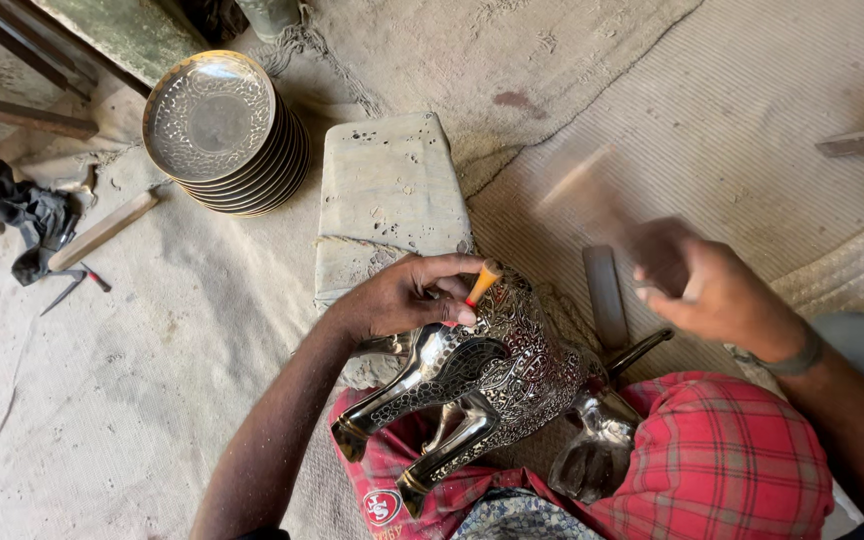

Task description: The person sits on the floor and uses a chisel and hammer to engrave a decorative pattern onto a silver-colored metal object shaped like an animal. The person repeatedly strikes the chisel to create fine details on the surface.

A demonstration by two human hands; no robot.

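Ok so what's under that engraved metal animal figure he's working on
The metal figure lies on a red checked cloth over the person's lap, its back against a worn pale block. The left hand presses an orange-tipped tool onto it. What lies beneath the cloth is covered.

At frame centre, the animal figure (482, 375) is glossy engraved metal. The stack of plates (222, 135), upper left, is dull chased metal. The block (387, 195) looks like worn, pitted wood. The floor (132, 400) is rough, dusty cloth; the lap cloth (722, 460) is soft red plaid.

An engraved silver metal animal figure (497, 375) lies on its side at lower centre; an orange-tipped chisel (481, 285) stands tilted on it.
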